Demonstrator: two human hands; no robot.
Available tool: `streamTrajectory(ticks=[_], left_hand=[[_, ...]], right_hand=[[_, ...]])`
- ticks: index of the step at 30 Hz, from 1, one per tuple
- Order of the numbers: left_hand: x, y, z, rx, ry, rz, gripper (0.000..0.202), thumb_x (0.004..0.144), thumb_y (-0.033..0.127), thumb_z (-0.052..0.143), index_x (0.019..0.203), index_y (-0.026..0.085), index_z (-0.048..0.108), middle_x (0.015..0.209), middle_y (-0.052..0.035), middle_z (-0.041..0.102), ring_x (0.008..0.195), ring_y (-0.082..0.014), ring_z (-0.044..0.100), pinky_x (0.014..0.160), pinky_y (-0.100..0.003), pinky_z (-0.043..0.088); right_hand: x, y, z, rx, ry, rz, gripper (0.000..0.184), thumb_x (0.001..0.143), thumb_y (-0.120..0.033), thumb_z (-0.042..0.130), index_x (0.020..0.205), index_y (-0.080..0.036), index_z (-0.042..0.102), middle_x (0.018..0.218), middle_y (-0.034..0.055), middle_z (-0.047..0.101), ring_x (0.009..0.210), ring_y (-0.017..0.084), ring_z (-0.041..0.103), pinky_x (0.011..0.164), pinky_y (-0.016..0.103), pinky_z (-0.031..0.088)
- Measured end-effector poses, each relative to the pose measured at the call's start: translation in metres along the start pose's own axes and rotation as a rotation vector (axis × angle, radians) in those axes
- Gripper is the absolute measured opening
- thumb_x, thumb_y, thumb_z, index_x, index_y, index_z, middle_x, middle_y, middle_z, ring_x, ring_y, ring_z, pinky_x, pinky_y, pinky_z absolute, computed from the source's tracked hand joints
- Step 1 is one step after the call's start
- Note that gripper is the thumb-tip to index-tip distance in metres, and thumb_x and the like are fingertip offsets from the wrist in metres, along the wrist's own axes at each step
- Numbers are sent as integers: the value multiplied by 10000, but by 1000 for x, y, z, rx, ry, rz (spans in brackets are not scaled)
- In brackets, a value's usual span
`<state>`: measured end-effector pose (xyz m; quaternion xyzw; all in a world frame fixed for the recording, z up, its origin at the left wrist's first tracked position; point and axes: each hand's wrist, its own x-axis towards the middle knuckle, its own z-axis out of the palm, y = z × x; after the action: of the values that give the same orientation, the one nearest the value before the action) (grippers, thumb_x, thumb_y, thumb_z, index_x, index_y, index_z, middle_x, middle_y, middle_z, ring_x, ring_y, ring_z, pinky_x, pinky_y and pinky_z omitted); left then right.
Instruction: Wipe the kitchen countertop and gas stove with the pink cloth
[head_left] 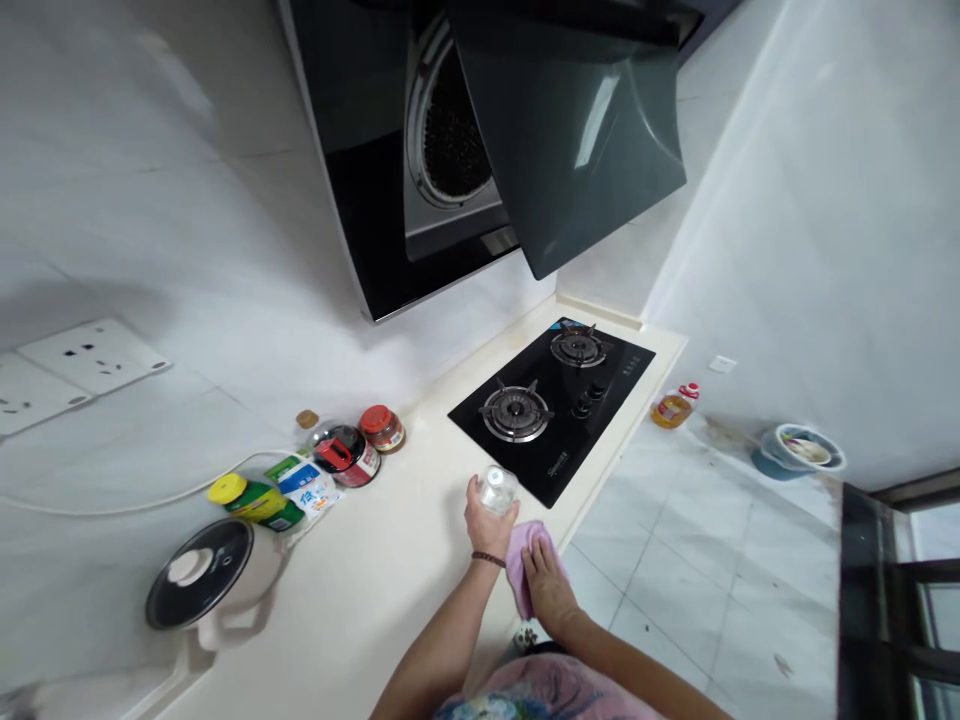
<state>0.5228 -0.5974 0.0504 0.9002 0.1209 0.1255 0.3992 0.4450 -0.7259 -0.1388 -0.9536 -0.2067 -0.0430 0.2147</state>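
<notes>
Head view.

A: What takes up the most room?

B: The dark range hood [487, 150] on the white wall, its front panel swung out. Under it a pale countertop [375, 590] runs away from the person to the far corner.

A: And on the counter?

B: A black glass hob [559, 445] with two burners lies at the far end. At the near left stands a cream cooker [214, 580] with a dark glass lid. Between them, against the wall, is a row of jars and packets: a green bottle [259, 503] with a yellow cap, a blue-and-white bag [309, 488], a dark jar [346, 455] and a red-lidded jar [382, 428].

A: Where are the hands?

B: Both are at the counter's front edge, just short of the hob's near corner. The left hand [486, 525] is wrapped round a small clear jar [497, 489], with fingers and thumb closed on its sides. The jar sticks out above the hand, upright, right beside the hob's corner. I cannot tell whether its base rests on the counter.

A: And the right?

B: The right hand [549, 588] lies on a pink cloth [519, 562], fingers stretched out flat over it, not curled round it. The cloth lies on the counter between the two hands, touching both, just below the jar.

A: Anything smaller?

B: A dark beaded bracelet [488, 558] on the left wrist.
</notes>
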Motion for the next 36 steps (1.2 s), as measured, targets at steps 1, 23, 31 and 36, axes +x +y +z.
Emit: streamTrajectory(ticks=[1, 23, 31, 36], left_hand=[[3, -1, -1, -24, 37, -48, 944, 799, 426, 760, 1562, 111, 303, 1448, -250, 604, 1349, -372, 593, 1135, -495, 476], [-119, -128, -173, 34, 725, -515, 860, 519, 569, 868, 1290, 316, 583, 1203, -49, 731, 1044, -338, 732, 942, -509, 598], [-114, -125, -171, 48, 730, -517, 825, 479, 539, 868, 1224, 299, 608, 1251, -51, 703, 1107, -354, 704, 967, -489, 587], [-111, -127, -172, 100, 718, -506, 735, 481, 543, 865, 1132, 302, 625, 1250, -45, 683, 1142, -370, 673, 1013, -541, 558]], right_hand=[[1, 2, 1, 18, 20, -26, 775, 742, -90, 572, 1513, -67, 500, 1562, 227, 499, 1536, 435, 327, 1263, 732, 261], [252, -42, -37, 113, -353, -101, 721, 871, -347, 665, 1529, -127, 468, 1689, 201, 327, 1605, 388, 172, 1288, 637, 191], [117, -23, -54, 161, -338, -176, 657, 884, -222, 563, 1538, -212, 501, 1725, 129, 268, 1607, 350, 197, 1297, 594, 233], [50, 36, -68, 275, -249, -232, 561, 885, -176, 519, 1431, -243, 628, 1636, 93, 459, 1545, 304, 367, 1283, 558, 309]])
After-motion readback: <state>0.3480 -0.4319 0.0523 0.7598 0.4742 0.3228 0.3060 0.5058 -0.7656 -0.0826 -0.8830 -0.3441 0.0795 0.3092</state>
